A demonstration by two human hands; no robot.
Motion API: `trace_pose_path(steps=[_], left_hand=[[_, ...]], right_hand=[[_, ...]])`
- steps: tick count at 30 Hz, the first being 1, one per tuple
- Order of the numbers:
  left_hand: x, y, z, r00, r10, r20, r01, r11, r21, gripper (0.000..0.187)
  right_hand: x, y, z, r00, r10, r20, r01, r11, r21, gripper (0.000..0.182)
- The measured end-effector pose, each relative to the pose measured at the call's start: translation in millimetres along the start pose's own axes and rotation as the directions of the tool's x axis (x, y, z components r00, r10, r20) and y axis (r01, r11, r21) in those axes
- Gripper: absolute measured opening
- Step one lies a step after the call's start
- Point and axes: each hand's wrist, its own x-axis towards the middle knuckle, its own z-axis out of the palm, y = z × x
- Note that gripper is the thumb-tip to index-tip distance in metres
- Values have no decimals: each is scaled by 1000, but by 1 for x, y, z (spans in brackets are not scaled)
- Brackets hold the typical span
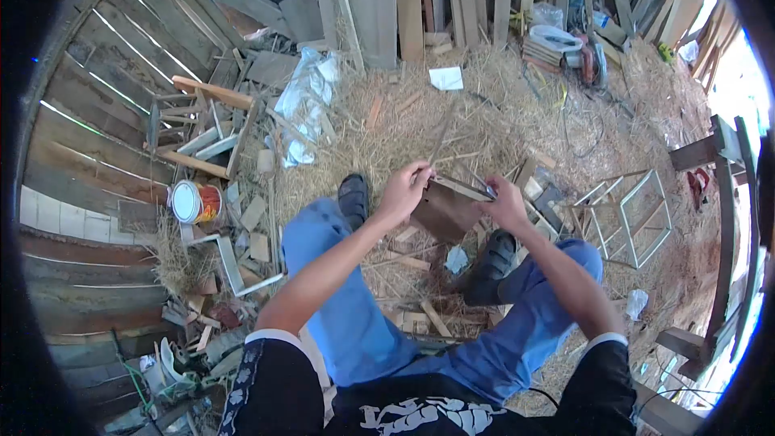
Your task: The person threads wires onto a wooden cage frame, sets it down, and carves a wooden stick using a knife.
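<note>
Between my hands, in front of my knees, is a brown flat-sided wooden piece (444, 214) with a pale narrow top edge. My left hand (406, 190) pinches its left end, fingertips closed at the corner beside a thin dark strip that points away from me. At the other end, my right hand (506, 203) has its fingers closed round the edge. A slim, pointed thing sticks out from the right fingers; I cannot tell its kind.
Straw and wood scraps cover the ground. A paint bucket (194, 202) and a broken wooden chair (214, 129) are left. To the right stands a pale frame (628, 218). Boards (355, 8) lean at the back, near a power tool (592, 64).
</note>
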Motion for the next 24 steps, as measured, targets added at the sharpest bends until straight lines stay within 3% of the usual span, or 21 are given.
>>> trace_pose_path(steps=[2, 4, 5, 8, 9, 12, 15, 20, 23, 24], left_hand=[[-3, 6, -5, 998, 9, -61, -15, 995, -98, 27], [1, 43, -4, 974, 34, -223, -73, 983, -169, 26], [14, 39, -3, 933, 242, -265, -268, 961, -63, 24], [28, 37, -16, 967, 203, -157, -205, 979, 1, 23], [27, 39, -19, 985, 71, -157, -83, 994, -73, 21], [34, 21, -22, 991, -103, -86, 84, 976, -199, 19], [32, 13, -27, 992, -113, -59, 111, 993, -31, 21], [31, -1, -27, 988, -155, 0, 155, 985, -74, 23], [30, 0, -24, 988, -155, 20, 156, 973, -170, 22], [30, 3, -23, 987, -157, 22, 158, 965, -211, 22]], right_hand=[[2, 10, 15, 998, -30, -57, 29, 999, -30, 55], [6, -6, 22, 984, -95, -154, 86, 994, -64, 48], [8, -11, 28, 977, -110, -182, 94, 991, -96, 46], [12, -25, 29, 983, -77, -166, 62, 993, -98, 43], [14, -22, 25, 985, -88, -149, 73, 992, -103, 43], [16, -14, 16, 993, -73, -90, 57, 984, -168, 46], [16, -23, 7, 997, -43, -59, 29, 976, -218, 47], [20, -35, -2, 1000, -3, -20, -3, 961, -277, 44], [23, -41, 2, 982, -113, -153, 78, 974, -214, 41], [29, -41, 7, 985, -82, -150, 73, 995, -65, 41]])
